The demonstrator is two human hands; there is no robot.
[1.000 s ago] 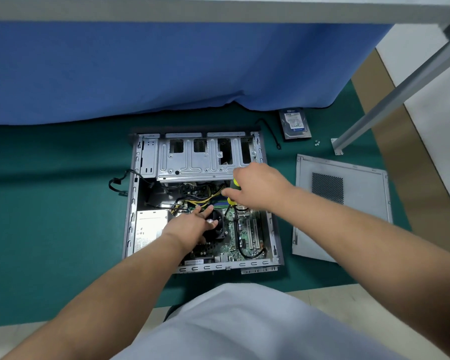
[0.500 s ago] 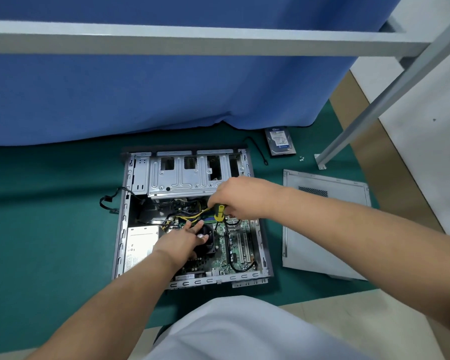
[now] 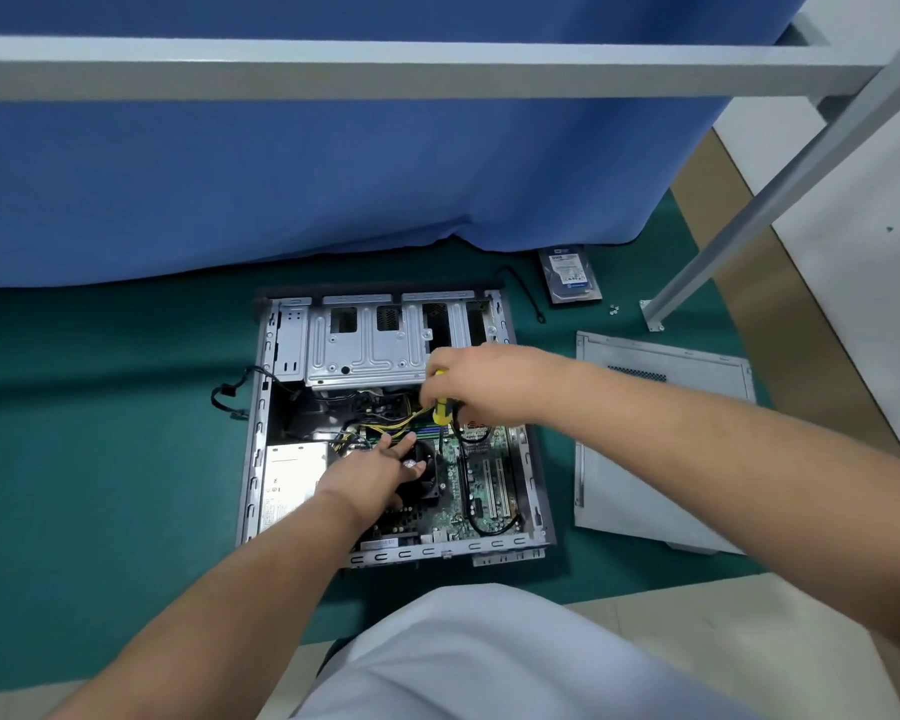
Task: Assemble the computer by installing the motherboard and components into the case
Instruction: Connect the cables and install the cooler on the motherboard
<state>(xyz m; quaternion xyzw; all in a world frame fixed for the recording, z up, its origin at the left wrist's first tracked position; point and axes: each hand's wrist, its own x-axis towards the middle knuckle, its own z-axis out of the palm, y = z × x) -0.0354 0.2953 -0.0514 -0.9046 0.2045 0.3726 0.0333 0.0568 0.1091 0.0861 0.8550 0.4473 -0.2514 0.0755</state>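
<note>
An open grey computer case lies flat on the green mat. The green motherboard sits inside it, with a black CPU fan on top. My left hand rests on the fan with its fingers spread. My right hand grips a yellow-handled screwdriver held upright, its shaft pointing down at the board beside the fan. The tip is too small to make out. A silver power supply fills the case's left side, and a metal drive cage spans its far end.
The grey side panel lies on the mat right of the case. A hard drive and small screws lie beyond it near a metal table leg. A blue cloth hangs behind. A black cable trails out left.
The camera has tilted up, so the case sits lower in view. My right hand with the screwdriver has shifted slightly left over the board. My left hand stays on the fan.
</note>
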